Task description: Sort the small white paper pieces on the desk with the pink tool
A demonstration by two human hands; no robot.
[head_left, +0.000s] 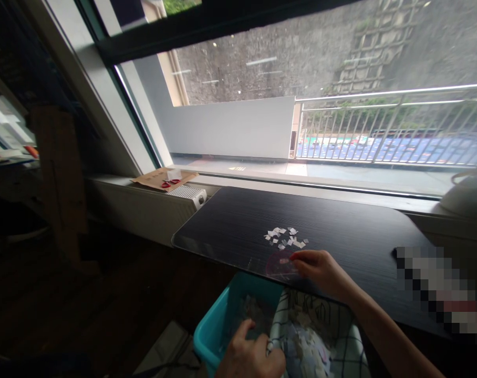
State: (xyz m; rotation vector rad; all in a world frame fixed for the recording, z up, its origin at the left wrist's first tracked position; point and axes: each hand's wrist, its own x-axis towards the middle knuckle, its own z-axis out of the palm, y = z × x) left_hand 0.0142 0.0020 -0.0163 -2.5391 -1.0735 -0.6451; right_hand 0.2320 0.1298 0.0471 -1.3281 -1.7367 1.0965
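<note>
My right hand [321,268] reaches over the dark table [230,220], thumb and fingertips pinched at the right edge of a pink see-through rounded plastic piece [276,265]. A small pale patch shows on that piece beside the fingertips. Just behind it lie scattered small white paper-like squares [288,241]. Below the table edge, my left hand [252,352] hovers over a teal bin [210,331], index finger stretched out and the other fingers bent; nothing shows in it. Pale scraps [252,307] lie inside the bin, partly hidden by the hand.
Right of the teal bin stands a checked cloth-lined container [352,346] filled with pale scraps [307,341]. Red-handled scissors [170,183] rest on brown cardboard [152,179] by a radiator [187,195]. A large window runs behind the table. A blurred-out patch [435,289] covers the table's right side.
</note>
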